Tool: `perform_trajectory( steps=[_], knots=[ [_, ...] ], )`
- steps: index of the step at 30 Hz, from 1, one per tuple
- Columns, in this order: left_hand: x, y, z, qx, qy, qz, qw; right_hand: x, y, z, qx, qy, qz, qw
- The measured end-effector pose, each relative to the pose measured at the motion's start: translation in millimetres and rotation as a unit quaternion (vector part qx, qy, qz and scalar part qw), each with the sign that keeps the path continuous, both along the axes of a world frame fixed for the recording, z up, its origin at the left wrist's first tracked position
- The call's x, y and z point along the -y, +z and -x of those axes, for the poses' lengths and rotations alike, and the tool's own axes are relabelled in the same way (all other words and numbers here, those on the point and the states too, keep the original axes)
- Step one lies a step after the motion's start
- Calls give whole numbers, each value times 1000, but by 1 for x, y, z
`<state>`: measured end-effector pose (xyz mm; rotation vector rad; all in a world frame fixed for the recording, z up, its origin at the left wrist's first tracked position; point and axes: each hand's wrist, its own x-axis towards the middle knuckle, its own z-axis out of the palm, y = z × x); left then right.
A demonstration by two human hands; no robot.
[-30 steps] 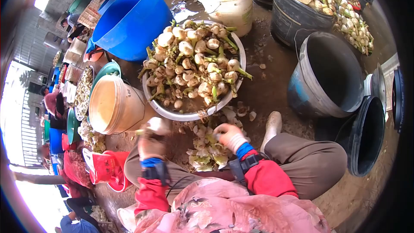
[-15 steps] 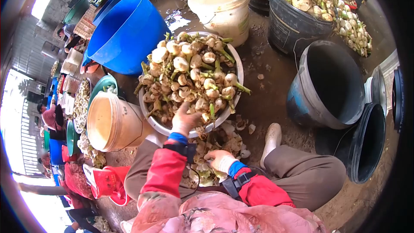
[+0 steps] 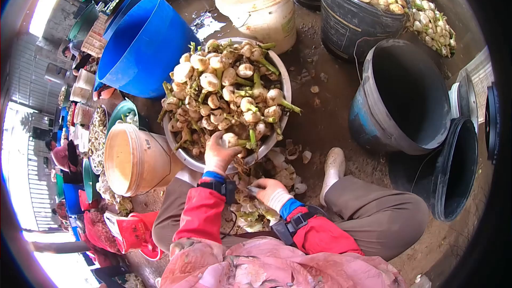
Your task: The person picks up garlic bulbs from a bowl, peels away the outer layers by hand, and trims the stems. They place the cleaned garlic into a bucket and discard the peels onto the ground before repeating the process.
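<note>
A wide white basin [image 3: 288, 82] heaped with garlic bulbs [image 3: 209, 81], many with green stem stubs, stands in front of me. At the basin's near edge, my left hand [image 3: 220, 154] has its fingers closed around one garlic bulb [image 3: 230, 140]. My right hand [image 3: 272, 192], lower and to the right, is closed on a small knife [image 3: 254, 188], of which only a short grey blade shows. Beneath both hands lies a pile of garlic skins and trimmings [image 3: 274, 169] on the ground between my legs.
A blue tub [image 3: 144, 48], a cream bucket [image 3: 256, 8] and an orange-tinted bucket [image 3: 133, 160] surround the basin. To the right are a dark bucket [image 3: 394, 101] and a black bucket [image 3: 357, 26] full of garlic. People sit among containers at far left.
My left hand has taken hold of a garlic bulb at the basin's near edge. The grey blade in my right hand now shows. The view has shifted slightly.
</note>
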<state>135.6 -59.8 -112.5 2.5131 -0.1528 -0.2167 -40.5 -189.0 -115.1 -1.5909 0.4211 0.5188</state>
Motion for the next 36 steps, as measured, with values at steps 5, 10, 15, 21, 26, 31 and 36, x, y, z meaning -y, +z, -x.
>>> perform_trajectory(
  steps=[5,10,15,21,26,31,36],
  knots=[
    [-51,33,66,-210,118,376,895,-9,3,-5,99,-148,-110,978],
    [-49,65,134,-295,136,553,767,-25,14,-6,98,-175,-190,961],
    [-30,79,168,-222,164,452,848,-24,39,-1,92,-203,-286,932],
    [-15,75,174,200,6,15,980,-33,38,-2,129,-198,-116,965],
    [-10,73,175,231,-47,12,972,-26,55,3,101,-227,-93,964],
    [-4,80,177,245,-58,1,968,-20,46,4,160,-289,-138,934],
    [-20,100,172,-414,122,653,623,14,44,7,180,-198,-284,921]
  ],
)
